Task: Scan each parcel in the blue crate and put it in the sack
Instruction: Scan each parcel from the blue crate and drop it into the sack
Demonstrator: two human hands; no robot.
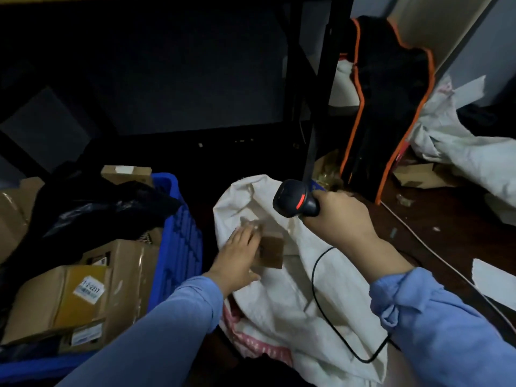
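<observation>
The blue crate (183,241) stands at the left, filled with cardboard parcels (92,289) and a black plastic bag (106,208). The white woven sack (282,297) lies open in the middle. My left hand (237,255) holds a small brown cardboard parcel (272,250) over the sack's mouth, fingers stretched along its side. My right hand (340,216) grips a black handheld scanner (296,198) with a red light, above the sack; its cable (321,303) trails down across the sack.
A dark shelf frame (315,107) rises behind the sack. A black bag with orange trim (391,107) stands at the right, with white sacks (460,152), cardboard scraps and paper on the dark floor. More cardboard boxes (14,213) sit at the far left.
</observation>
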